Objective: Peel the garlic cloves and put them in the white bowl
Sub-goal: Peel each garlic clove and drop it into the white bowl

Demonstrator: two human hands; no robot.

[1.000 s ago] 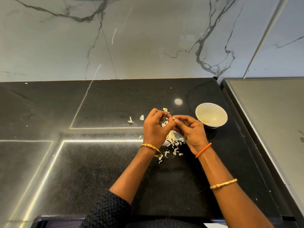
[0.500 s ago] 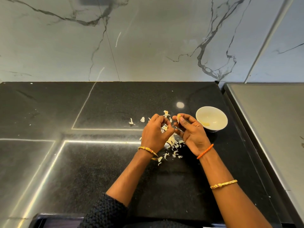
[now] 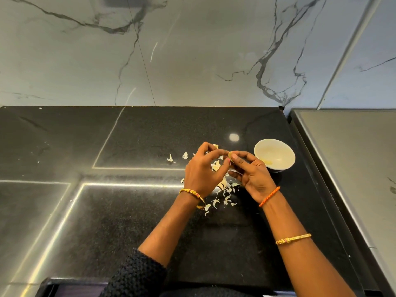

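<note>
The right hand (image 3: 251, 175) pinches a small pale yellow garlic clove (image 3: 231, 154) between thumb and fingertips, held above the glossy black stone desk (image 3: 132, 211). The left hand (image 3: 202, 170) meets it from the other side — its curled fingertips touch the clove's end, thumb tucked below. Beneath and just behind both hands lies a scatter of thin white papery garlic skins (image 3: 222, 196). Just beyond the right hand, near its knuckles, stands the round white ceramic bowl (image 3: 274, 154) — one peeled yellowish clove (image 3: 268, 161) rests inside.
</note>
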